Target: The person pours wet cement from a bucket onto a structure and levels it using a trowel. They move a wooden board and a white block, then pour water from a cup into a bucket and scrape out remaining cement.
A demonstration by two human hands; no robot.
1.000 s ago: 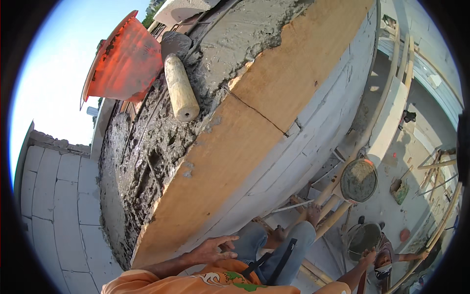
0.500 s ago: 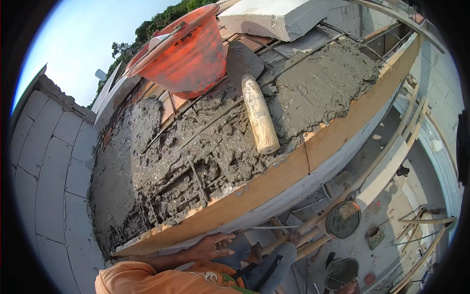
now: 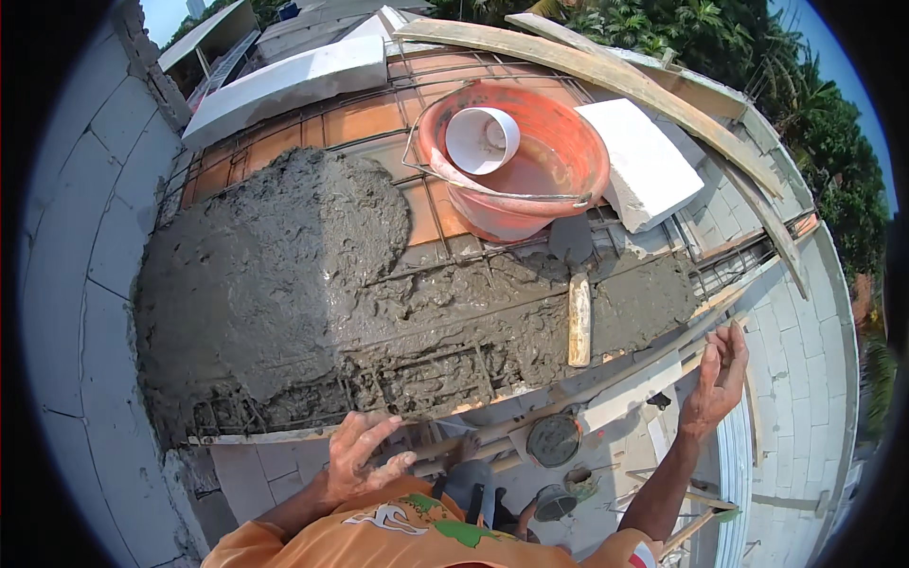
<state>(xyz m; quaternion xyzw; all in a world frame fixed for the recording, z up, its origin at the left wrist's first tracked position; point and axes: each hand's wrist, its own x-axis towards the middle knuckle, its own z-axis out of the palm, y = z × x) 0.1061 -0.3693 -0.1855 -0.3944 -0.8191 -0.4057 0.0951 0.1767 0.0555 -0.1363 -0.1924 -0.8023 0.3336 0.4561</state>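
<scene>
Grey wet concrete (image 3: 256,275) lies over steel rebar (image 3: 426,364) on a raised slab form. My left hand (image 3: 358,459) is beside the form's front board (image 3: 284,437), fingers apart and holding nothing. Whether its fingertips touch the board I cannot tell. Off to the right, my right hand (image 3: 717,379) is raised past the form's edge, empty, with its fingers extended. Between the two hands rests a trowel (image 3: 579,322), its wooden handle toward me and its dark blade against the bucket. That orange bucket (image 3: 516,213) has a white plastic cup (image 3: 483,140) and murky water inside.
White blocks (image 3: 639,166) lie behind and right of the bucket. Long planks (image 3: 568,62) cross the far side. A block wall (image 3: 85,256) rises at the left. Below the front edge are poles, buckets (image 3: 554,440) and a person's legs (image 3: 469,488).
The view has swung, showing more of the slab and the bucket's inside. My right hand has come into sight at the right. My left hand now appears closer to the front board.
</scene>
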